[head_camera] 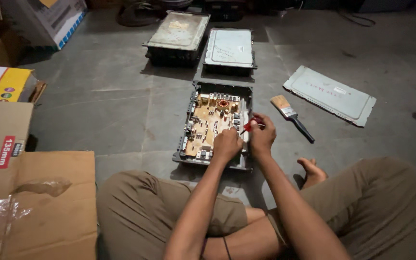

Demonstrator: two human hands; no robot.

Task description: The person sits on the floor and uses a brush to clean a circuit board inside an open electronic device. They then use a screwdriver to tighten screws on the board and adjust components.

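Grey concrete floor [121,96], dimly lit, seen from above a person seated cross-legged. At far left stand cardboard boxes [30,202], one near and flattened with tape. Centre, just beyond the knees, lies an open metal housing [191,144] holding a tan circuit board [208,127]; beyond it sit two closed metal units [179,33] side by side. Left hand [227,143] rests curled as a loose fist on the board's near right part; whether it grips anything cannot be told. Right hand [262,135], touching the left, pinches a red-handled tool [249,125] over the housing's right edge. Further right lie a paintbrush [291,117] and a detached grey cover plate [331,95].
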